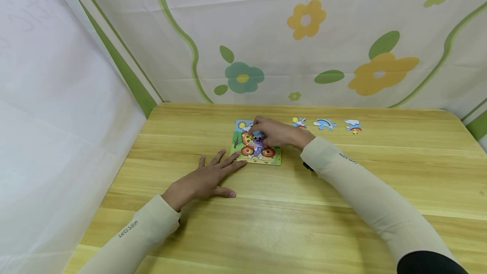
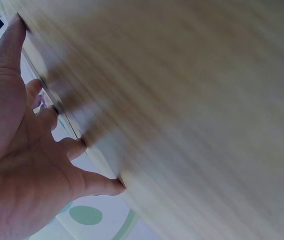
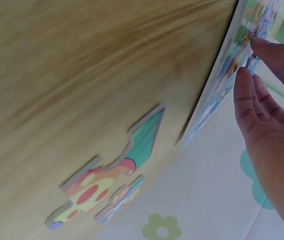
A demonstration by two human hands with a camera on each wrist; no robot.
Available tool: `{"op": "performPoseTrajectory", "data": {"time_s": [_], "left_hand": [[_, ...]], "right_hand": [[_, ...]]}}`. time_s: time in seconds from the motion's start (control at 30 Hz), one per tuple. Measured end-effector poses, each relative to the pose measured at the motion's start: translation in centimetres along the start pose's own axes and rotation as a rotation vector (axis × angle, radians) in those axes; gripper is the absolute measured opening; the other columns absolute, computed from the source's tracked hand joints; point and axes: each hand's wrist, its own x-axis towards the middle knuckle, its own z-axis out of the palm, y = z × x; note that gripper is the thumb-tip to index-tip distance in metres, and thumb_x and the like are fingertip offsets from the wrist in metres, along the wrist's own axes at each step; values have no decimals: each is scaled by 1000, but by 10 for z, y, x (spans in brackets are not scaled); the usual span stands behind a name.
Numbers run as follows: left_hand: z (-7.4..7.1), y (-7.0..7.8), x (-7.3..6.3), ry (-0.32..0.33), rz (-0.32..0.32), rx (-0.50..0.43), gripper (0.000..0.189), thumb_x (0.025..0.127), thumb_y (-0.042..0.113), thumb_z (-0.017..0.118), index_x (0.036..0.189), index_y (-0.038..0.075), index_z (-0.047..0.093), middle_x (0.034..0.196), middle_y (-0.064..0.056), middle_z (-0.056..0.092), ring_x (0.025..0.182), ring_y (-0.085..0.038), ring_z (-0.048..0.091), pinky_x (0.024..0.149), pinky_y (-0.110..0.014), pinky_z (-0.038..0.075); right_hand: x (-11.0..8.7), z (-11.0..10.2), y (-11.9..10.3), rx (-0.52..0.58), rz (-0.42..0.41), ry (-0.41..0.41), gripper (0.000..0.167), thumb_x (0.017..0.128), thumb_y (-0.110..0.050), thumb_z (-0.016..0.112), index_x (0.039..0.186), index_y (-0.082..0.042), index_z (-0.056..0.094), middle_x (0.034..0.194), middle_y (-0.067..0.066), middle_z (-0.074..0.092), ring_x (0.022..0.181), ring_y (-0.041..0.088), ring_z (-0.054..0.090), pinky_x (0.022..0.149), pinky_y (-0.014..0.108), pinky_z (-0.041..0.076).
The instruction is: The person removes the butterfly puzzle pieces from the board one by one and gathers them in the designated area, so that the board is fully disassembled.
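Note:
A square picture puzzle board (image 1: 239,155), showing a cartoon butterfly, lies toward the back of the table. My right hand (image 1: 274,132) is over its upper right part. In the right wrist view, the thumb and fingers of that hand pinch a small puzzle piece (image 3: 252,62) at the board's surface; the hand hides most of it. My left hand (image 1: 207,179) lies palm down with fingers spread, its fingertips at the board's lower left edge. Its thumb rests on the table. The left wrist view shows these fingertips (image 2: 119,187) touching the wood.
Loose pieces lie right of the board: a yellow-and-blue piece (image 1: 299,122), a rainbow piece (image 1: 324,124) and a cloud piece (image 1: 353,126). A green, orange and yellow piece (image 3: 94,190) shows in the right wrist view. White flower-printed cloth (image 1: 266,33) hangs behind the wooden table (image 1: 285,223).

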Motion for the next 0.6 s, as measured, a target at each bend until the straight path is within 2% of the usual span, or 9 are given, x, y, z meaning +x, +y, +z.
{"op": "performPoseTrajectory", "data": {"time_s": [0.23,0.47,0.6], "left_hand": [[0,0,0,-1,0,-4,90,96,55,68,168,40,18,178,5,5,164,-39,-3,116,-85,5],[0,0,0,0,1,-4,89,96,55,68,168,40,18,178,5,5,164,-39,-2,116,-85,5],[-1,1,0,4,4,-6,89,96,55,68,168,39,19,178,5,5,164,-39,-2,115,-85,5]], "right_hand": [[-1,1,0,11,-9,11,52,95,9,64,144,-9,63,145,17,51,127,32,57,93,40,52],[-1,1,1,18,-20,21,49,97,10,62,142,-9,65,143,17,52,128,32,57,98,42,53],[0,1,3,2,-36,34,49,96,11,60,141,-8,65,141,17,53,125,32,59,95,41,53]]}}
